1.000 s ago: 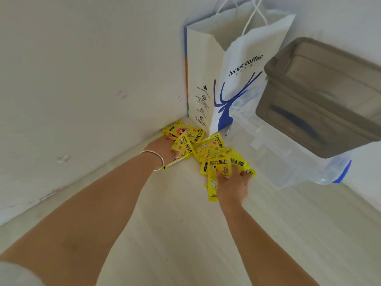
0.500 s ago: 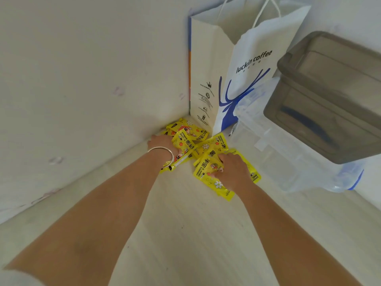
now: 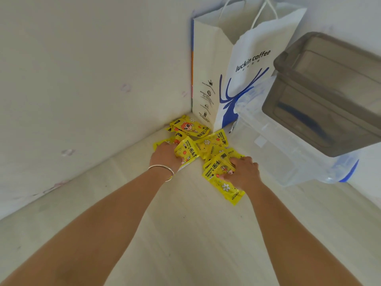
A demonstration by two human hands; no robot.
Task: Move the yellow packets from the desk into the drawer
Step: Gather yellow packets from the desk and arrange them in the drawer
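Note:
Several yellow packets (image 3: 212, 144) lie in a heap in the desk's back corner against the wall. My left hand (image 3: 166, 156), with a silver bangle at the wrist, grips a packet (image 3: 186, 152) at the left side of the heap. My right hand (image 3: 243, 172) is closed on a small stack of packets (image 3: 221, 178) at the heap's near right, thumb on top. One packet with a cartoon face (image 3: 188, 127) lies farthest back. No drawer is in view.
A white luckin coffee paper bag (image 3: 247, 65) stands upright in the corner behind the heap. To the right sits a clear plastic box (image 3: 288, 153) with a smoky grey bin (image 3: 329, 93) on top. The pale wooden desk (image 3: 185, 234) stretches toward me.
My right hand has shifted slightly right and gathered the near packets into a tighter stack. My left hand has closed further on its packet. The view has moved closer.

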